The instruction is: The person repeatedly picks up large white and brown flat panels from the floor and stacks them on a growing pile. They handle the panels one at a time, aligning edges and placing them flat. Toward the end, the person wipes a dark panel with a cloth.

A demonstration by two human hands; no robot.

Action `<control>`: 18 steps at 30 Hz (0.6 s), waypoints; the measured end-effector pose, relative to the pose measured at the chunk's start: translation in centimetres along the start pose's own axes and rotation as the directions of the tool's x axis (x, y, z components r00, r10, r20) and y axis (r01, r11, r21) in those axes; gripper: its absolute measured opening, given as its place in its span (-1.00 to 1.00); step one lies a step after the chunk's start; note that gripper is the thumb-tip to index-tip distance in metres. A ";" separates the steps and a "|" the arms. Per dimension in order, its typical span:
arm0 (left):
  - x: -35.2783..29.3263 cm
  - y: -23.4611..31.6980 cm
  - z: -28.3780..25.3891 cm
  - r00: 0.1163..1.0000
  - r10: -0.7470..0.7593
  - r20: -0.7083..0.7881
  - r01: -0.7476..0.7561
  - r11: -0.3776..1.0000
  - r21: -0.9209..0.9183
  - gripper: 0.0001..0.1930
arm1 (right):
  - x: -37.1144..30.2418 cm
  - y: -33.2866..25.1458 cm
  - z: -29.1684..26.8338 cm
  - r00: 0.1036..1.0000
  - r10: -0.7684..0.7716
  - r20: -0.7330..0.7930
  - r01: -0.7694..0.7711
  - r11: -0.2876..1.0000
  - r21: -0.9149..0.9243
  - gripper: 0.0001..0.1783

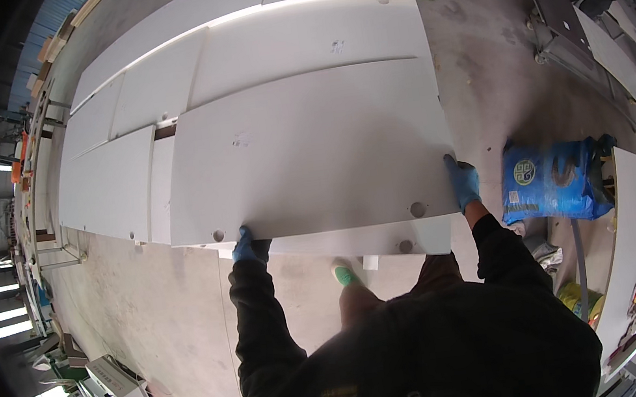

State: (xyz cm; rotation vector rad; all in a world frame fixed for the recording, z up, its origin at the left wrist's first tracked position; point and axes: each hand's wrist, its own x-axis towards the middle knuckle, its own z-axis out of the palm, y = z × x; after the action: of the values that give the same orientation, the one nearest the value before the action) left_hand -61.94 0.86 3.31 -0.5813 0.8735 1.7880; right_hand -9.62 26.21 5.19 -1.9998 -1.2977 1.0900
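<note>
Held a drilled white panel (308, 152) at centre frame, clamped by left fingers (244, 244) and right fingers (460, 176) set wide, probably for balance.

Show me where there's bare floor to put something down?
Bare floor lies left of the left sleeve, this side of the white panels. More shows between the panels and the dark cart. It's crowded around the blue bag, and the panels overlap.

One wide fisheye head view, downward and forward, from close above the hands (248, 247) (465, 184)
</note>
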 end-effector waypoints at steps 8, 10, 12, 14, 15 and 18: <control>0.2 -9.3 4.4 0.996 -0.006 -0.088 0.004 1.000 -0.024 -0.72 | 9.1 1.5 -4.8 0.990 -0.138 -0.010 0.134 0.974 -0.181 -0.32; 0.7 -10.9 6.0 0.999 0.031 0.020 -0.032 0.997 0.076 -0.74 | 10.5 2.7 -6.1 0.995 -0.094 -0.028 0.088 0.982 -0.170 -0.31; 1.8 -12.8 7.2 0.990 0.139 -0.015 -0.121 0.906 0.406 -0.72 | 12.8 3.7 -7.0 0.996 -0.091 -0.026 0.086 0.985 -0.152 -0.35; 3.7 -12.7 7.9 0.991 0.088 0.103 -0.132 0.803 0.582 -0.65 | 14.4 5.0 -7.6 0.991 -0.129 -0.034 0.124 0.986 -0.111 -0.42; 4.5 -11.9 7.9 0.986 0.084 0.143 -0.163 0.632 0.758 -0.62 | 15.0 5.2 -6.2 0.850 -0.496 -0.177 0.524 0.831 0.185 -0.59; 8.2 -9.7 7.7 0.986 -0.052 0.157 -0.105 0.533 0.840 -0.58 | 15.2 5.2 -6.3 0.915 -0.397 0.063 0.402 0.894 -0.200 -0.64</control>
State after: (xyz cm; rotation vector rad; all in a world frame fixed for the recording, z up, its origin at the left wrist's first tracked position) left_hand -55.78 13.77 -0.70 0.2376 1.4893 1.1678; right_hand 1.62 37.97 -0.59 -1.7476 -1.8013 0.8045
